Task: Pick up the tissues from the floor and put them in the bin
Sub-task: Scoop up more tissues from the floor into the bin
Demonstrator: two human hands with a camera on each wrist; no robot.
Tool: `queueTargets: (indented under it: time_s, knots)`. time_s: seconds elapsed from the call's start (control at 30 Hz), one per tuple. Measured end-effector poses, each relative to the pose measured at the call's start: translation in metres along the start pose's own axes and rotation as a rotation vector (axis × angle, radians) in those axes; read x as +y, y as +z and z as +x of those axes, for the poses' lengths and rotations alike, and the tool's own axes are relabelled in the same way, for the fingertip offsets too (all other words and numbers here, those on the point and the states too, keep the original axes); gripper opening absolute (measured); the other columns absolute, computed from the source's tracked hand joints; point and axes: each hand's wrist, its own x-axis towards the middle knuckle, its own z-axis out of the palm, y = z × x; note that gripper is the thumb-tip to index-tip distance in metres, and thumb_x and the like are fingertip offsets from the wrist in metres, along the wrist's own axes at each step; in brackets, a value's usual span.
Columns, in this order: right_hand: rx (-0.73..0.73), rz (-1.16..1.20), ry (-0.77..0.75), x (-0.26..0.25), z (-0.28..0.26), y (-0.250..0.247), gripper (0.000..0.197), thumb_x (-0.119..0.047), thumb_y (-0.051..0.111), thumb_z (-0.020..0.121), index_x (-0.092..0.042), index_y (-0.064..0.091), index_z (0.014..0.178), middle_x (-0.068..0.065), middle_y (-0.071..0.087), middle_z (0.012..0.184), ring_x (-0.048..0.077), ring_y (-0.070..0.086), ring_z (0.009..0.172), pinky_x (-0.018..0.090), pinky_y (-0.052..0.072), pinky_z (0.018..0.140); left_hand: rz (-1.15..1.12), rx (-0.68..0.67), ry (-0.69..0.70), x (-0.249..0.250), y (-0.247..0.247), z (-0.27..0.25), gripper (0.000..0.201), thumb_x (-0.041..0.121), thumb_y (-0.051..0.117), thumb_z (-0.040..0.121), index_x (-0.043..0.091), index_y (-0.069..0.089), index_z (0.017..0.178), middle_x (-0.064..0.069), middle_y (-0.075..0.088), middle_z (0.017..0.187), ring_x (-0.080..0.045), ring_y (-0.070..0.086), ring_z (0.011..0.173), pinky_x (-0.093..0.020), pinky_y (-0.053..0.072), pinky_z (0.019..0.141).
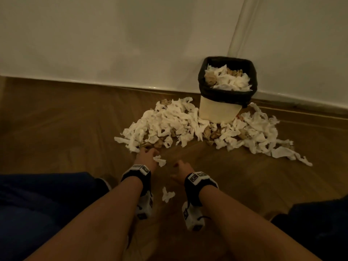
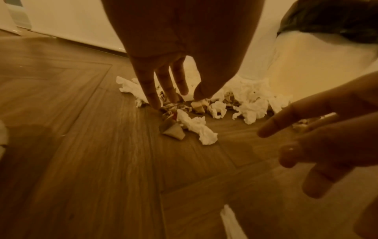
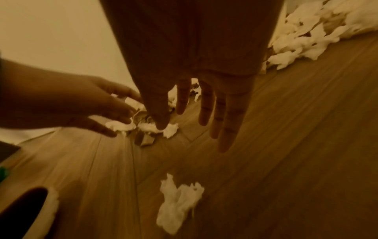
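Note:
A big heap of white and brown crumpled tissues (image 1: 180, 121) spreads over the wooden floor around a cream bin (image 1: 220, 110) with a black liner, itself piled high with tissues. My left hand (image 1: 146, 154) reaches down to the heap's near left edge, fingers straight, tips touching brown scraps (image 2: 172, 127). A loose white tissue (image 1: 160, 160) lies right beside it. My right hand (image 1: 181, 169) hovers just above the floor, fingers spread and holding nothing. Another white tissue (image 1: 167, 194) lies between my wrists, also in the right wrist view (image 3: 178, 202).
The bin stands against a pale wall (image 1: 131, 44) with a skirting board. My dark-trousered knees (image 1: 41, 204) frame the floor at the left and right. Bare wooden floor (image 1: 56, 129) stretches to the left of the heap.

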Motion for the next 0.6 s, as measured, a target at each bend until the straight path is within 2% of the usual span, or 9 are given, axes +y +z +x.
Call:
queueTargets:
  time_s: [0.07, 0.13, 0.2, 0.27, 0.33, 0.43, 0.5, 0.6]
  knots:
    - [-0.056, -0.069, -0.007, -0.003, 0.002, 0.013, 0.052, -0.027, 0.061, 0.090, -0.016, 0.038, 0.134, 0.015, 0.032, 0.141, 0.036, 0.046, 0.122, 0.043, 0.042, 0.100, 0.047, -0.009, 0.044, -0.003, 0.003, -0.002, 0.036, 0.012, 0.050, 0.091, 0.026, 0.051, 0.125, -0.012, 0.030, 0.139, -0.035, 0.044, 0.119, -0.040, 0.042, 0.101]
    - [-0.102, -0.173, -0.072, -0.007, 0.002, 0.023, 0.054, -0.025, 0.063, 0.087, -0.019, 0.038, 0.134, 0.013, 0.028, 0.140, 0.038, 0.046, 0.119, 0.044, 0.043, 0.099, 0.139, -0.059, 0.127, -0.004, 0.006, -0.001, 0.045, 0.011, 0.050, 0.091, 0.028, 0.045, 0.132, -0.011, 0.026, 0.140, -0.034, 0.038, 0.124, -0.042, 0.040, 0.103]
    - [-0.131, -0.371, -0.198, -0.013, 0.000, 0.028, 0.061, -0.025, 0.067, 0.084, -0.024, 0.035, 0.136, 0.012, 0.025, 0.140, 0.040, 0.043, 0.119, 0.047, 0.043, 0.097, 0.270, -0.105, 0.179, -0.005, 0.008, 0.000, 0.052, 0.014, 0.051, 0.091, 0.034, 0.037, 0.136, -0.008, 0.017, 0.145, -0.036, 0.029, 0.129, -0.046, 0.039, 0.103]
    - [-0.175, -0.600, -0.363, -0.018, -0.002, 0.030, 0.072, -0.025, 0.069, 0.082, -0.030, 0.029, 0.141, 0.010, 0.019, 0.145, 0.041, 0.033, 0.125, 0.051, 0.041, 0.097, 0.362, -0.119, 0.177, -0.005, 0.010, 0.002, 0.053, 0.020, 0.052, 0.091, 0.040, 0.033, 0.136, -0.005, 0.011, 0.148, -0.039, 0.024, 0.131, -0.049, 0.038, 0.102]
    - [-0.229, -0.748, -0.488, -0.024, -0.002, 0.031, 0.077, -0.026, 0.069, 0.082, -0.034, 0.025, 0.145, 0.006, 0.011, 0.151, 0.040, 0.024, 0.131, 0.052, 0.039, 0.100, 0.359, -0.129, 0.139, -0.005, 0.013, 0.003, 0.048, 0.023, 0.047, 0.093, 0.043, 0.034, 0.135, -0.002, 0.010, 0.150, -0.041, 0.022, 0.131, -0.052, 0.035, 0.102]
    - [-0.249, -0.817, -0.535, -0.026, -0.003, 0.029, 0.070, -0.026, 0.060, 0.088, -0.035, 0.022, 0.146, 0.003, 0.007, 0.154, 0.036, 0.018, 0.135, 0.052, 0.035, 0.102, 0.295, -0.151, 0.078, -0.009, 0.017, 0.004, 0.044, 0.023, 0.042, 0.095, 0.045, 0.037, 0.133, 0.000, 0.009, 0.150, -0.041, 0.024, 0.128, -0.051, 0.035, 0.102]
    - [-0.266, -0.834, -0.564, -0.024, -0.001, 0.028, 0.061, -0.023, 0.053, 0.092, -0.031, 0.026, 0.146, 0.006, 0.012, 0.153, 0.036, 0.021, 0.134, 0.048, 0.039, 0.096, 0.258, -0.170, 0.059, -0.012, 0.021, 0.004, 0.045, 0.021, 0.043, 0.095, 0.042, 0.037, 0.134, 0.000, 0.008, 0.151, -0.041, 0.027, 0.125, -0.049, 0.038, 0.100]
    - [-0.296, -0.945, -0.648, -0.017, 0.004, 0.034, 0.060, -0.018, 0.060, 0.087, -0.031, 0.037, 0.141, 0.004, 0.017, 0.150, 0.035, 0.028, 0.129, 0.042, 0.045, 0.086, 0.177, -0.179, 0.048, -0.014, 0.028, 0.004, 0.049, 0.020, 0.051, 0.093, 0.036, 0.037, 0.137, -0.006, 0.011, 0.149, -0.040, 0.026, 0.127, -0.046, 0.039, 0.103]
